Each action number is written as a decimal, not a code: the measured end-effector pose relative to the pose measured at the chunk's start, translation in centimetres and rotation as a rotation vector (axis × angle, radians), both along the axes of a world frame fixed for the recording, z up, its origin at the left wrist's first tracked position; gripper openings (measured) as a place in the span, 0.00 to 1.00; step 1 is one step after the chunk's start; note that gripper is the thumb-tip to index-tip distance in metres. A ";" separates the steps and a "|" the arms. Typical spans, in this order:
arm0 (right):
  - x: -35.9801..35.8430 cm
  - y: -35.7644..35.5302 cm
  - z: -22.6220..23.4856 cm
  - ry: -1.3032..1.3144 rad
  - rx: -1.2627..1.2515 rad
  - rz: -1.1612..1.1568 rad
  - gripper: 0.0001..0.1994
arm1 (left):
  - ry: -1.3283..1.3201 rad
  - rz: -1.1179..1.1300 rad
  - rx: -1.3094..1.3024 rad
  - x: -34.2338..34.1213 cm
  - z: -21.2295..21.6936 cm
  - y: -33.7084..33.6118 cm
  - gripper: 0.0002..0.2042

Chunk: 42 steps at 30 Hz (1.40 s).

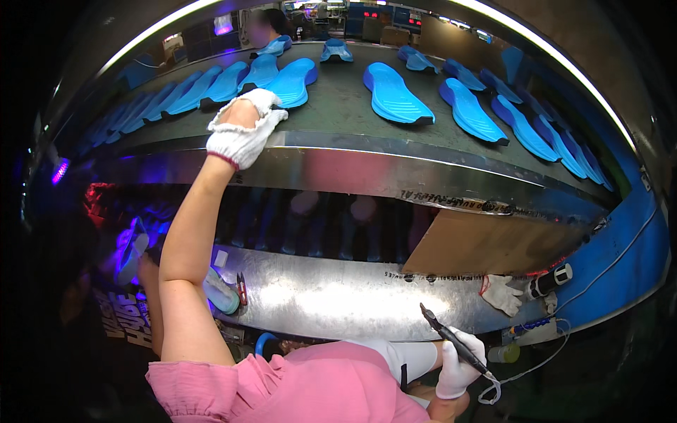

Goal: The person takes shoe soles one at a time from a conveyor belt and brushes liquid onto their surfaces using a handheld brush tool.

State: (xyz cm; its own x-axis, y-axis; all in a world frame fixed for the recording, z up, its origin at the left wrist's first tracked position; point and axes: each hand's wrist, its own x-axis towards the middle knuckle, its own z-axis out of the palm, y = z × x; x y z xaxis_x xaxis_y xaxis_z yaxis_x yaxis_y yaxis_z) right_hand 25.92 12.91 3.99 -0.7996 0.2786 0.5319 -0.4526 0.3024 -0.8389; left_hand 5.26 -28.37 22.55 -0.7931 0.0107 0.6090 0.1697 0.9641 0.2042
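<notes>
Nearest the camera, a pink sleeve (pixel 282 384) filled the lower edge. The right hand (pixel 458 363), in a white glove, sat low at the right, its fingers curled tight around a dark pen-like tool (pixel 451 340). The tool's tip pointed up and left over the steel shelf (pixel 338 296), and a thin cord (pixel 525 366) looped away from its lower end.

On that shelf, a spare white glove (pixel 502 294) lay crumpled at the right end, just beside a black-and-white handle (pixel 551 280). Red snips (pixel 242 287) and a pale teal bottle (pixel 220 290) lay near the left end, partly behind the left arm. At the far left, another person in a dark printed shirt (pixel 123 317) held a sole (pixel 131 250) under purple light.

Above the shelf, a brown board (pixel 486 243) leaned under the metal edge (pixel 367 169) of the conveyor.

The left arm stretched up and away, and the left hand (pixel 243 127), in a worn white glove torn open over the back, reached the near rim of the belt (pixel 338 106). Its fingers were bent and held together, the tips just beside the heel of a blue sole (pixel 293 81); whether they touched it could not be told.

Farther out, more blue soles lay on the belt: a fanned row (pixel 197 92) at the left, one (pixel 395 95) alone in the middle, and a line (pixel 522 127) curving down the right side. Beyond the belt, a person (pixel 264 28) stood at the far side.
</notes>
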 end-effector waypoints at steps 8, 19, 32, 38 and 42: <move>0.8 2.0 -1.8 -0.006 -0.259 -0.171 0.16 | 0.349 -0.531 -0.241 9.8 -11.4 8.8 0.12; 0.9 2.3 -4.7 -0.202 -0.381 -0.411 0.10 | -0.280 -1.324 0.481 12.5 -31.3 19.7 0.12; 1.0 1.1 -5.3 -0.317 -0.469 -0.393 0.11 | -2.115 -0.617 2.467 7.8 -36.3 25.4 0.48; -4.2 3.4 -5.6 -0.452 -0.147 -0.364 0.09 | -1.872 -0.853 2.371 9.2 -32.1 28.1 0.47; -4.7 0.3 -2.3 -0.096 0.749 -0.425 0.08 | -1.560 -0.618 2.390 11.2 -27.7 29.2 0.38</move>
State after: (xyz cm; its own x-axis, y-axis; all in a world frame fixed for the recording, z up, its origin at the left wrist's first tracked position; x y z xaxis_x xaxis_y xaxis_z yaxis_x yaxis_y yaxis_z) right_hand 21.25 13.18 1.72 -0.7580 0.1675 0.6304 -0.1132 0.9180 -0.3801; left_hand 16.46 0.88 -5.18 -0.5645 0.7438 -0.3579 -0.8226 -0.5427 0.1698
